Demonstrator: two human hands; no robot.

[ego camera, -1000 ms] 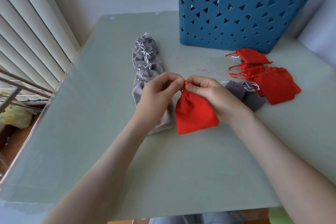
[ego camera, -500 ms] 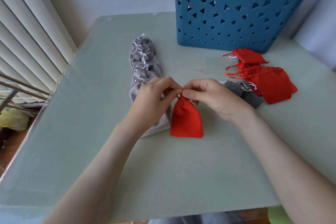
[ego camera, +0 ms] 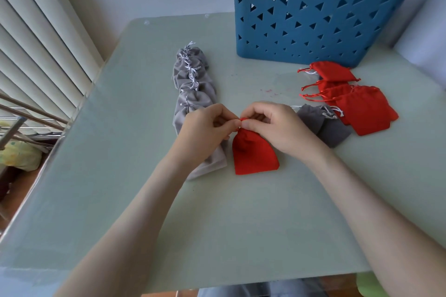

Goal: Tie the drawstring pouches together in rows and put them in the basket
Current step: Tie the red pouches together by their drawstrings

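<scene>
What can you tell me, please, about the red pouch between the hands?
The red pouch is a small bag of matte, felt-like cloth, its neck gathered shut. It lies flat on the table, neck away from the person. The left hand and right hand pinch the neck; the grey row lies close on its left.
</scene>
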